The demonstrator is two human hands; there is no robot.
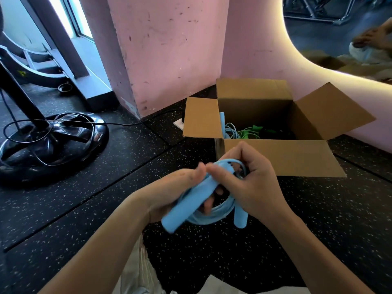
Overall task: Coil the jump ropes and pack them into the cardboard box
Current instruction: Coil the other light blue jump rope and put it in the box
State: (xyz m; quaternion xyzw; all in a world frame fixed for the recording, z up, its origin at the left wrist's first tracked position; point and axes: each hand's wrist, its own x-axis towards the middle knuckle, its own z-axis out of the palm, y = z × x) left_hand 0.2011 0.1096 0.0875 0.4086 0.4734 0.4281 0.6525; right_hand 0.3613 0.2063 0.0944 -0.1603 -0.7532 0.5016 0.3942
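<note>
**Blue rope nearly coiled, box already part-filled**

We hold a light blue plastic jump rope just in front of the open brown cardboard box on the black speckled rubber floor. Our left hand curls its fingers round one handle; our right hand grips the gathered loops. Inside the box lie another blue rope and a green rope. We judge this rope's coiling almost done, with packing still left.

Both bare forearms reach forward and meet in the middle. The left hand is curled with palm turned up; the right hand is curled too, fingers bent downward, thumbs almost touching.
</note>
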